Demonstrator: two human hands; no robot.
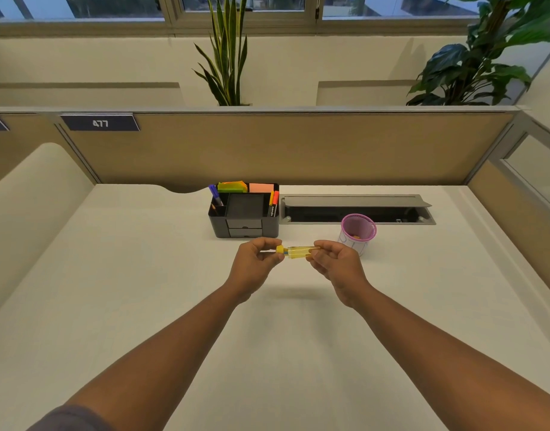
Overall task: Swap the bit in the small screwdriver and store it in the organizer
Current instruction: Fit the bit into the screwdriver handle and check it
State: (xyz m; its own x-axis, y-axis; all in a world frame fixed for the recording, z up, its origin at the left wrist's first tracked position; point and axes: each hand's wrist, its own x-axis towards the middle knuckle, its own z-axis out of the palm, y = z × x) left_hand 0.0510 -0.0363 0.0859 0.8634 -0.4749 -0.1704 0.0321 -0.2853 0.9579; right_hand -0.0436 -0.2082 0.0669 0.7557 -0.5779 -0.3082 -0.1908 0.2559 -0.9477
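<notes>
At frame centre our left hand (257,259) pinches the bit end and our right hand (335,261) grips the screwdriver (295,252); swapping underway, organizer (245,213) storage remains.

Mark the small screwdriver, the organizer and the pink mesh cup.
small screwdriver (297,252): head view, clear yellow handle.
organizer (220,227): head view, front left wall.
pink mesh cup (373,232): head view, right rim.
</notes>
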